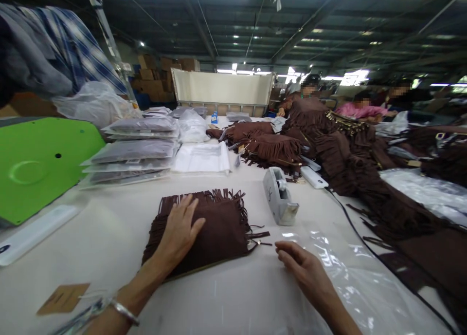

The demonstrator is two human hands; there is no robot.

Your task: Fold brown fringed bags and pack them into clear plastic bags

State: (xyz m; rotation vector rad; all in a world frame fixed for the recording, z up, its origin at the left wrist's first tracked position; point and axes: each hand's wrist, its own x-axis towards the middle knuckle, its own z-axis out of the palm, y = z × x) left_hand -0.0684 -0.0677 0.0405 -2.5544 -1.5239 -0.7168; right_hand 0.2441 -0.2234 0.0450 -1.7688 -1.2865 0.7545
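A dark brown fringed pouch (219,228) lies flat on the white table, its zip edge toward me. My left hand (182,226) rests on its left part with the fingers spread, pressing on it without gripping. A thin tassel (260,235) sticks out from the pouch's right side. Just right of the tassel's tip hovers my right hand (304,267), fingers loosely bent and nothing visible in them. Beneath and beside that hand spreads a clear plastic bag (350,271). A brown card tag (63,298) lies by my left wrist.
A grey tape dispenser (280,196) stands beyond the pouch. Packed bags (131,152) are stacked at back left, near a green board (47,164). More brown fringed pouches (272,147) pile up ahead and right. A black cable (359,232) crosses the right side. Several people work farther back.
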